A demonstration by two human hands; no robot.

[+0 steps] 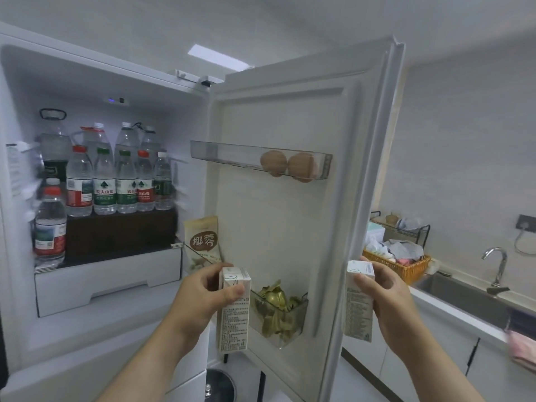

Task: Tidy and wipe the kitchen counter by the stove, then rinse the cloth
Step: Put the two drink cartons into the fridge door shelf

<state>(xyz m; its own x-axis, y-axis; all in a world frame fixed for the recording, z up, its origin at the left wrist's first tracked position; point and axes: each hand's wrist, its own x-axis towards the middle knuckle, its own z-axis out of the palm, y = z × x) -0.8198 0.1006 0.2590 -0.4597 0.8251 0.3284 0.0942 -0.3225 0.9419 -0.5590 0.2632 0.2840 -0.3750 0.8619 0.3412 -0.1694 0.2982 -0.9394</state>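
I stand at an open fridge (95, 285) with its door (290, 213) swung out to the right. My left hand (200, 297) grips a white drink carton (235, 317) upright, just in front of the lower door shelf (293, 323). My right hand (388, 303) grips a second white carton (357, 309) at the door's outer edge. A pink cloth (522, 351) hangs over the counter edge at the far right.
Several water bottles (116, 181) fill the fridge shelf. The upper door shelf holds two brown round items (287, 166); a snack packet (203, 242) and green wrappers (275, 309) sit lower. At right are a sink (461, 294), a tap (497, 268) and a wicker basket (406, 268).
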